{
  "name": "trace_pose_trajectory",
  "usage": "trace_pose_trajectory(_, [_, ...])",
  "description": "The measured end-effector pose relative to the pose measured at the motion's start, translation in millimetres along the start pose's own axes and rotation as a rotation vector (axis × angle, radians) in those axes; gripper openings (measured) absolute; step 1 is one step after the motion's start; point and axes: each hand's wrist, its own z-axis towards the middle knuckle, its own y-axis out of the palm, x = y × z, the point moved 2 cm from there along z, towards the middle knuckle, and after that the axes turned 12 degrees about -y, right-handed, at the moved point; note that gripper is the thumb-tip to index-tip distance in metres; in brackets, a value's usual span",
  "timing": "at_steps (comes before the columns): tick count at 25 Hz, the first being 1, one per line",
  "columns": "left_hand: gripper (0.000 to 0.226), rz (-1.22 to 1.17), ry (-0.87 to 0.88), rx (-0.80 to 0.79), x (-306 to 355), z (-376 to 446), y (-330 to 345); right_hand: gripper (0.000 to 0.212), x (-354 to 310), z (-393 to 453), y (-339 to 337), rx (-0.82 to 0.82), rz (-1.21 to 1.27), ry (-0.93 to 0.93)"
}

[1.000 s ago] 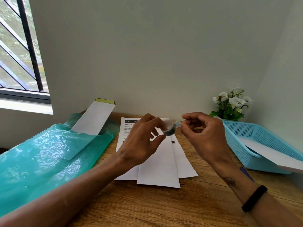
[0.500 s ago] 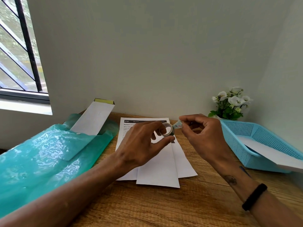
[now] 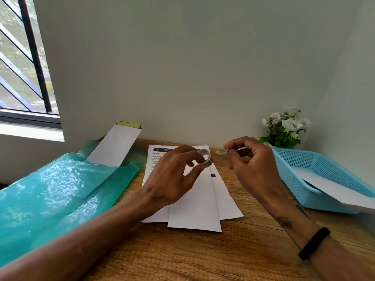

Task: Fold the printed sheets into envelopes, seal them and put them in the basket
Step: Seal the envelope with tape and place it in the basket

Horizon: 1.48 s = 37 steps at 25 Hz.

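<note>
Left hand [image 3: 174, 179] is up above the desk, thumb and fingers pinched around a small roll of tape [image 3: 205, 158], the roll's open ring tilted toward the camera. Over to the right hand [image 3: 251, 165], raised at about the same height, its fingertips nipping a short clear strip of tape [image 3: 221, 152] that curls out toward the roll; there is a small gap between the strip's free end and the roll, so the two look apart (whether a thin thread of tape still joins them is too fine to make out). A black band [image 3: 313, 243] sits on the right wrist. Directly under both hands, the printed sheet [image 3: 160, 165] lies flat on the wooden desk [image 3: 192, 256], with a white envelope [image 3: 194, 205] lying lengthwise on top of it and another folded white piece [image 3: 227, 199] fanned out just to its right, overlapping. Off to the right, the blue basket [image 3: 300, 179] rests on the desk with one white envelope [image 3: 332, 189] lying in it, its near end sticking out over the rim. On the left, a shiny green plastic folder [image 3: 50, 195] has a white sleeve [image 3: 115, 147] poking out of its top. White flowers [image 3: 286, 126] stand in the corner behind the basket, and a barred window [image 3: 24, 57] fills the far left.
</note>
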Motion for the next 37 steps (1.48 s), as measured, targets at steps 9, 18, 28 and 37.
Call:
trace_pose_trajectory(9, [0.024,0.035,0.009,-0.049,3,0,4,0.015,18,6,-14,0.038,0.126,0.159])
trace_pose_trajectory(18, [0.023,0.093,0.105,-0.317,45,37,57,0.005,39,9,-34,0.260,0.026,0.235])
trace_pose_trajectory(28, [0.045,0.083,-0.201,-0.225,44,41,36,0.032,35,4,-28,0.134,0.078,0.321])
trace_pose_trajectory(37, [0.085,-0.581,-0.897,-0.314,4,10,-22,0.088,-1,-23,26,-0.203,0.318,0.492])
